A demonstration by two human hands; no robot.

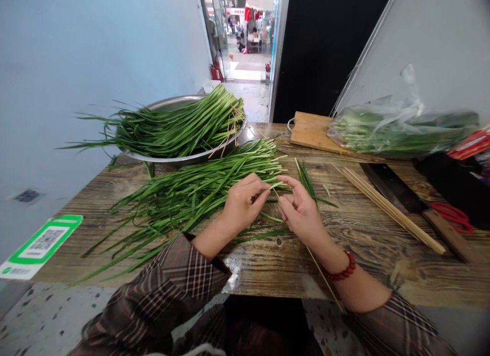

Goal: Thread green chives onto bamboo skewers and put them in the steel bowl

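Note:
My left hand (247, 200) pinches the pale stem end of a garlic chive at the middle of the table. Close beside it, my right hand (300, 208) grips a thin bamboo skewer (321, 271) that runs down under the wrist toward me. The skewer's tip meets the chive stem between my fingertips. A loose heap of garlic chives (187, 192) spreads to the left, white ends facing right. Behind the heap, a metal basin (184, 157) holds more chives (184, 123), with skewers (229, 131) sticking through their stem ends.
Right of my hands lie a bundle of bamboo skewers (394, 210), a cleaver (398, 187) and red-handled scissors (454, 216). At the back right, a plastic bag of greens (406, 128) rests partly on a cutting board (312, 128). A green QR card (44, 243) is at the left edge.

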